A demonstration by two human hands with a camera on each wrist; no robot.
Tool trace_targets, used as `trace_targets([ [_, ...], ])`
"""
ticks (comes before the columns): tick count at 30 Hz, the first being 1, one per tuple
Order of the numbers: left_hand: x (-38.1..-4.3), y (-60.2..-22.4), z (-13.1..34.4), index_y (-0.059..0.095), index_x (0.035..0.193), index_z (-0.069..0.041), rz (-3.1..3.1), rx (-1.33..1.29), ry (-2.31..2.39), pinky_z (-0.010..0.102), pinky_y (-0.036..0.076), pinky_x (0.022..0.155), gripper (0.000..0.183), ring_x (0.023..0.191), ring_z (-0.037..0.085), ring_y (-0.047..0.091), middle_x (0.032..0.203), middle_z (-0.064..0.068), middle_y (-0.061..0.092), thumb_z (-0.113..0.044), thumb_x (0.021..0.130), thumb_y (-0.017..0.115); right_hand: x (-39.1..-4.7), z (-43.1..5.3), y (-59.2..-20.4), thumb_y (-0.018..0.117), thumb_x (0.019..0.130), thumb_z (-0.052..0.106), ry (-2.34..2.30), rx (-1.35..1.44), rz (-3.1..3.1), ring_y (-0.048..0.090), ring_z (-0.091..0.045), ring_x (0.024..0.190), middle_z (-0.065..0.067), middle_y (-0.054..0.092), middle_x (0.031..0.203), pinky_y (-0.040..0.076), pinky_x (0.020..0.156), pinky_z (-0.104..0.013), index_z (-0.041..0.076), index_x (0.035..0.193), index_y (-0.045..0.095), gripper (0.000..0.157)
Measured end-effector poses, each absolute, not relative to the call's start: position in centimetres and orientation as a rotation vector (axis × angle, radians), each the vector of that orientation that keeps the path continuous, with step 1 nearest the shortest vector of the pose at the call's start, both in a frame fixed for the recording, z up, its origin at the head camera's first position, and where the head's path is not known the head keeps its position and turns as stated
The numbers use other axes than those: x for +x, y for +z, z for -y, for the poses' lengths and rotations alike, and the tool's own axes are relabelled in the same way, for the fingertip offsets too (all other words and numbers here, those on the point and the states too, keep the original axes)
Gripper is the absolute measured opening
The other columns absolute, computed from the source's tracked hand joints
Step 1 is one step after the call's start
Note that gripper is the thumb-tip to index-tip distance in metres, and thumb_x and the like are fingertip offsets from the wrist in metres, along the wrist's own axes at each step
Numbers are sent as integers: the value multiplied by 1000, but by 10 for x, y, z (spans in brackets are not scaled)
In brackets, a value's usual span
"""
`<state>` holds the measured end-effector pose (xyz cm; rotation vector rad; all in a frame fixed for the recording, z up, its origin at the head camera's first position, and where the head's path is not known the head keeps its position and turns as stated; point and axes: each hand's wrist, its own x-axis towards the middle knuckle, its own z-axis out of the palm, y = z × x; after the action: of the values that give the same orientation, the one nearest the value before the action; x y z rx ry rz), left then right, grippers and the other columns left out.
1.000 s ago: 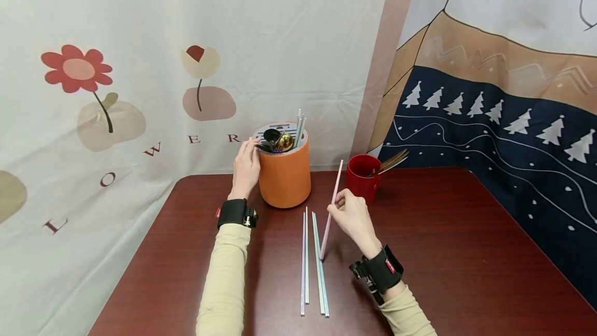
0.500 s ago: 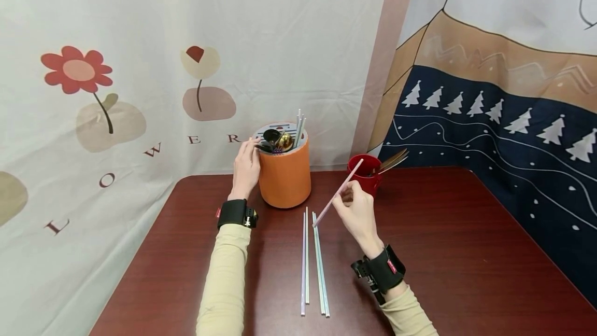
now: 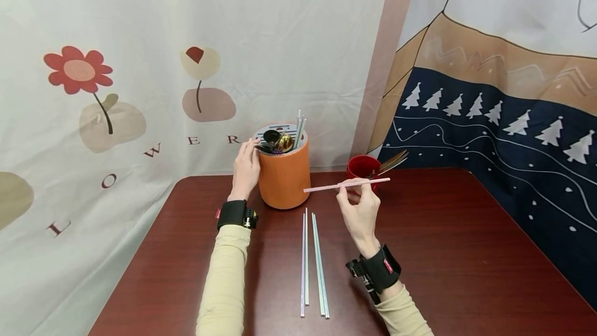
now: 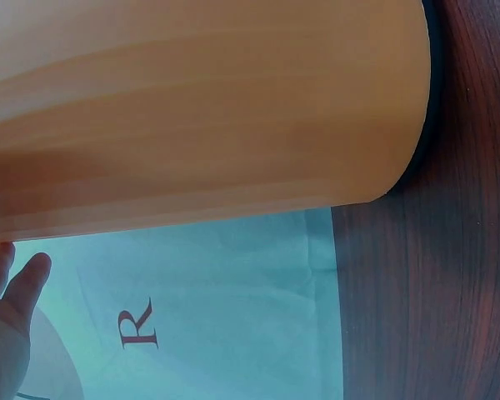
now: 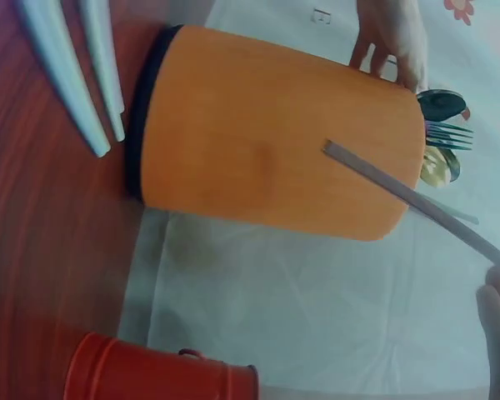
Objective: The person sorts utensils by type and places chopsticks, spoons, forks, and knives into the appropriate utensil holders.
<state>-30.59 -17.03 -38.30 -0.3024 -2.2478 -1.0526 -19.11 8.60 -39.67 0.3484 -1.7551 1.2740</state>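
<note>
My right hand (image 3: 360,210) pinches a pink chopstick (image 3: 322,187) between thumb and fingers, above the table. The chopstick lies nearly level, one end towards the orange utensil holder (image 3: 285,183). In the right wrist view the chopstick (image 5: 417,200) overlaps the holder's side. Fairly straight fingers of my left hand (image 3: 246,167) touch the holder's upper left side; in the left wrist view, fingertips (image 4: 35,271) show right at its wall. Spoons (image 3: 283,142), a fork (image 5: 450,135) and several pale chopsticks (image 3: 300,127) stand in the holder.
Two pairs of pale chopsticks (image 3: 303,268) lie lengthwise on the dark red wooden table (image 3: 443,253). A red mug (image 3: 361,166) with cutlery (image 3: 394,161) leaning out stands just behind my right hand. Printed curtains (image 3: 317,40) hang behind the table.
My right hand has lifted the pink chopstick off the table area and turned it from upright to nearly level. My left hand has stayed at the holder.
</note>
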Motion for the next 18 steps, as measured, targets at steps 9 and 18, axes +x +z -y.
trace_targets([
  [9, -306, -384, 171, 57, 129, -8, 2248, -300, -1044, 44, 39, 110, 33, 137, 24, 42, 129, 13, 54, -17, 104, 37, -209, -76, -369, 62, 85, -2, 1351, 347, 1557, 65, 6, 81, -22, 68, 87, 53, 75, -10, -9, 95, 59, 13],
  [18, -307, -386, 172, 56, 130, -7, 2260, -310, -1047, 43, 38, 111, 34, 138, 24, 40, 130, 14, 53, -17, 104, 36, -233, -63, -341, 63, 87, 1, 1278, 465, 1557, 69, -12, 76, -18, 69, 87, 57, 73, -19, -6, 96, 61, 12],
])
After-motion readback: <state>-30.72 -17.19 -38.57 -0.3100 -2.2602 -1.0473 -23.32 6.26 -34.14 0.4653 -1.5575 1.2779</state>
